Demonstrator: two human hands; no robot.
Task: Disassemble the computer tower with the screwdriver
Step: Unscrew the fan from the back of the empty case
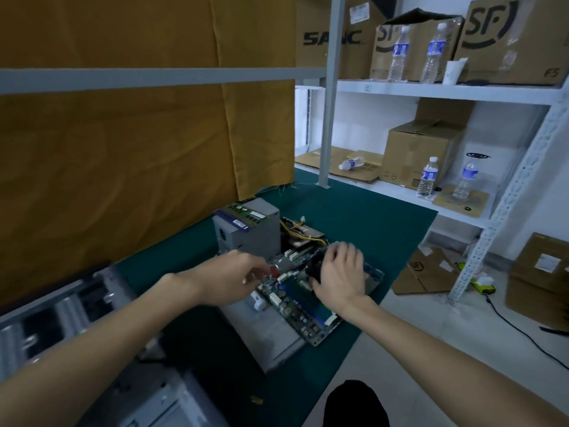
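Observation:
A green motherboard [303, 315] lies on a grey metal panel [271, 337] on the green table mat [354, 217]. My right hand [338, 272] grips a black fan-like part [315, 268] standing on the board. My left hand [237, 274] has its fingers curled round a small red-handled tool [272, 269], probably the screwdriver, held just over the board. Behind the board stands a grey power supply box [249, 232] with memory sticks [243, 215] lying on top. Yellow wires [295, 229] run beside it.
The stripped grey computer case [61, 315] sits at the left, with another grey case part [147, 399] at the bottom left. An ochre cloth [123, 134] hangs behind. White shelving [431, 90] at the right holds cardboard boxes and water bottles. A black cable [517, 328] trails on the floor.

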